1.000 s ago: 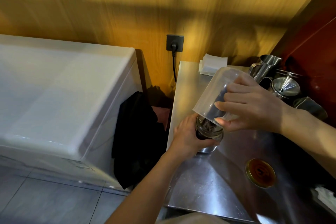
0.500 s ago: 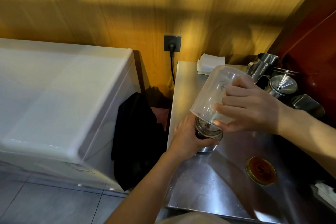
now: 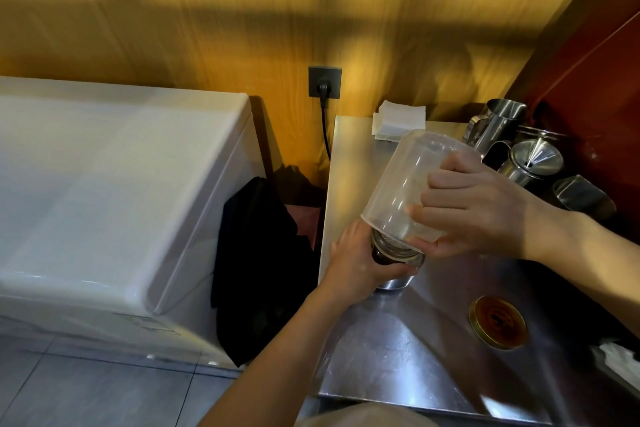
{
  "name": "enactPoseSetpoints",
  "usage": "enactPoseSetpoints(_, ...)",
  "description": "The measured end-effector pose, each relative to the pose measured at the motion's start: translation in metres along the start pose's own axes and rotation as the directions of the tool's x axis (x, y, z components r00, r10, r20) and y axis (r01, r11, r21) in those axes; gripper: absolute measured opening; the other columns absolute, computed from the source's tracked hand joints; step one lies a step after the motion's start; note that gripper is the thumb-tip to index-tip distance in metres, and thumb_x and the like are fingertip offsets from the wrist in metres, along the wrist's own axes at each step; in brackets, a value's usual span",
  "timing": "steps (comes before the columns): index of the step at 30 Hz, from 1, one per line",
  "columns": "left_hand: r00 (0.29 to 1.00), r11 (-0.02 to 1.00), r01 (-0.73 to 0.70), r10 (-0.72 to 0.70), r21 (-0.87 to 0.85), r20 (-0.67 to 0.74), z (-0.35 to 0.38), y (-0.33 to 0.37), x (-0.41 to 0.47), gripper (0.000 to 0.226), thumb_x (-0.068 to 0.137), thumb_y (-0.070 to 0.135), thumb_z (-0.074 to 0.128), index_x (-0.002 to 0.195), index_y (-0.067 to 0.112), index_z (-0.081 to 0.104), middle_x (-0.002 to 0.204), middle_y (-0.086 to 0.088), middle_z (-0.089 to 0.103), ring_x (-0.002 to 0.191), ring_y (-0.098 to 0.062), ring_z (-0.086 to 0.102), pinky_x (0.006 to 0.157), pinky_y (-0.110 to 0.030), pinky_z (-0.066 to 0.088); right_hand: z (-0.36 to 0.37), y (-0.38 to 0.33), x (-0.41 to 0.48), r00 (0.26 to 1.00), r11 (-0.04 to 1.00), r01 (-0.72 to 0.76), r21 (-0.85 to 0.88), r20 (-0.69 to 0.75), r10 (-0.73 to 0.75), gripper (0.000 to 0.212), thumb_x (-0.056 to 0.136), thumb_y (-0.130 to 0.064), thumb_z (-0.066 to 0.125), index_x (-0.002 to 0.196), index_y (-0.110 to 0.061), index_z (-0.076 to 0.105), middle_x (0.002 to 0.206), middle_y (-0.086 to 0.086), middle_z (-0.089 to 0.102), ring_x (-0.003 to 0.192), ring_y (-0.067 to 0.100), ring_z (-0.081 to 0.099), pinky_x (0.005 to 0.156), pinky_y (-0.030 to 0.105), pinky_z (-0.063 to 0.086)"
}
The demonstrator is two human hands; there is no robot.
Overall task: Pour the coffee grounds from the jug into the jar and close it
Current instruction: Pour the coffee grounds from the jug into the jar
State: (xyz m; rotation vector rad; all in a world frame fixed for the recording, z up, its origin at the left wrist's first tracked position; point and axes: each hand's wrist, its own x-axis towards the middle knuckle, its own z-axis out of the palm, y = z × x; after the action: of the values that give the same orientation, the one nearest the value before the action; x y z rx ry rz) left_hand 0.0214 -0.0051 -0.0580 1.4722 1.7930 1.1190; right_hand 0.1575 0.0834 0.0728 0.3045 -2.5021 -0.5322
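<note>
You have a clear, glossy plastic jug (image 3: 408, 184) over a glass jar (image 3: 394, 255). The surface (image 3: 398, 350) is brushed metal with a dull sheen. The lid (image 3: 498, 322) looks like gold-toned metal, the pitchers (image 3: 498, 125) polished steel, the wall (image 3: 207, 10) wood-grained, the napkins (image 3: 398, 120) matt paper.

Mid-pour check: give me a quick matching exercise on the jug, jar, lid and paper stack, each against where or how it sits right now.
Things:
1. jug
2. jar
3. lid
4. paper stack

States:
A. lying flat on the counter, off the jar
B. at the counter's far edge by the wall
C. tipped mouth-down, held by the right hand
D. upright on the counter, gripped by the left hand

Pairs: 1-C, 2-D, 3-A, 4-B
</note>
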Motion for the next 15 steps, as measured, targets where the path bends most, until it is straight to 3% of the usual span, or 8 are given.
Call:
enactPoseSetpoints(8, 1.000, 1.000, 0.014, -0.014, -0.021, 0.009, -0.0015, 0.0001, -0.0010, 0.064, 0.057, 0.055, 0.080, 0.110, 0.030, 0.055, 0.107, 0.004, 0.062, 0.105, -0.014, 0.057, 0.090, -0.046, 0.047, -0.0005, -0.0041, 0.0019, 1.000, 1.000, 0.002, 0.015, -0.013, -0.002, 0.032, 0.084, -0.025, 0.059, 0.062, -0.004, 0.068, 0.053, 0.006, 0.058, 0.051, 0.023, 0.055, 0.057, 0.038, 0.043)
enactPoseSetpoints(15, 1.000, 0.998, -0.008, 0.008, -0.058, -0.004, -0.0019, 0.0020, -0.0019, 0.065, 0.057, 0.050, 0.082, 0.111, 0.026, 0.055, 0.107, -0.001, 0.063, 0.105, -0.017, 0.058, 0.090, -0.046, 0.047, -0.0015, -0.0053, 0.0011, 0.999, 1.000, -0.014, 0.004, -0.030, 0.014, 0.032, 0.084, -0.026, 0.060, 0.061, -0.005, 0.067, 0.052, 0.005, 0.056, 0.053, 0.023, 0.051, 0.061, 0.034, 0.037)
